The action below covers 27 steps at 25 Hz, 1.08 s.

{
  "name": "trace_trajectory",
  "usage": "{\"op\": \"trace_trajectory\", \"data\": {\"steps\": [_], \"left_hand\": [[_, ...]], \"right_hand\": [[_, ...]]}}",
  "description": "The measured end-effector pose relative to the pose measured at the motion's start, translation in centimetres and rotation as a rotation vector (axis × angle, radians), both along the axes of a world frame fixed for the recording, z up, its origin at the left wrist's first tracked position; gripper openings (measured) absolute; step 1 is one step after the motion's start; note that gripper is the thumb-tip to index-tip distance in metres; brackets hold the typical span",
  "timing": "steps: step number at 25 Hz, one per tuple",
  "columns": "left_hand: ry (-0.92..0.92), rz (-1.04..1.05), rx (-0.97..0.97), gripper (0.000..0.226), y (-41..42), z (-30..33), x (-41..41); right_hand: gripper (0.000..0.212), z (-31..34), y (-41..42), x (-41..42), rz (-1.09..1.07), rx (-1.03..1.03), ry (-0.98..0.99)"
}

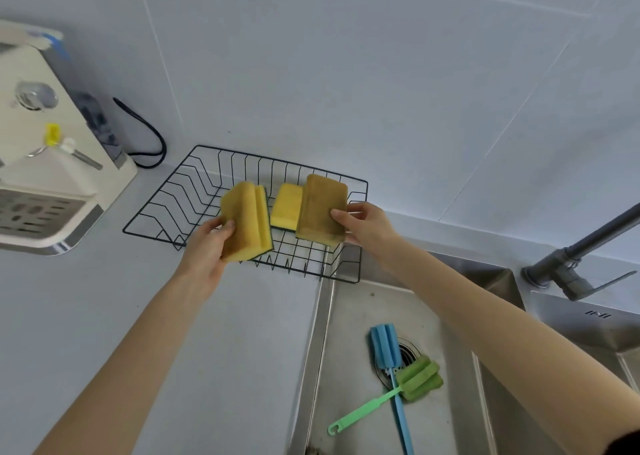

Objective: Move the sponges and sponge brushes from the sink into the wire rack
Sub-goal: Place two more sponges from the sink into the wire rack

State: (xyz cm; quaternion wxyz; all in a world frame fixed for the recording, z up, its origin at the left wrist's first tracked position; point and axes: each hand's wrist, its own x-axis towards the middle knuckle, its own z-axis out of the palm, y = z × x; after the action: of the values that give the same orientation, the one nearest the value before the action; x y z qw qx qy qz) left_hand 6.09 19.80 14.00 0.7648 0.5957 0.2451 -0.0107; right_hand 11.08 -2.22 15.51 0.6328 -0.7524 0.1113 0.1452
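A black wire rack (pixel 180 191) sits on the counter left of the sink (pixel 349 319). My left hand (pixel 207 246) grips a yellow sponge with a green underside (pixel 246 222) over the rack's front edge. Over the rack's right end, my right hand (pixel 363 226) holds a darker brownish-yellow sponge (pixel 322 208). A third yellow sponge (pixel 286 205) lies in the rack between them. In the sink, a blue sponge brush (pixel 386 347) and a green sponge brush (pixel 419 378) lie crossed over the drain.
A cream-coloured countertop appliance (pixel 52 184) with a dark cable (pixel 149 136) stands at the left. A grey faucet (pixel 581 250) rises at the right behind the sink. A tiled wall (pixel 346 73) backs the counter (pixel 207 350).
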Motion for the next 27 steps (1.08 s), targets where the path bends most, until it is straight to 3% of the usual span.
{"op": "trace_trajectory", "data": {"steps": [12, 27], "left_hand": [[-0.070, 0.047, 0.197, 0.046, 5.4, -0.3, 5.4], [-0.053, 0.136, 0.222, 0.045, 7.3, -2.2, 7.6]], "right_hand": [[0.045, -1.9, 8.6, 7.6, 0.152, -0.271, 0.032], [0.041, -5.2, 15.4, 11.5, 0.355, -0.658, -0.041]]}}
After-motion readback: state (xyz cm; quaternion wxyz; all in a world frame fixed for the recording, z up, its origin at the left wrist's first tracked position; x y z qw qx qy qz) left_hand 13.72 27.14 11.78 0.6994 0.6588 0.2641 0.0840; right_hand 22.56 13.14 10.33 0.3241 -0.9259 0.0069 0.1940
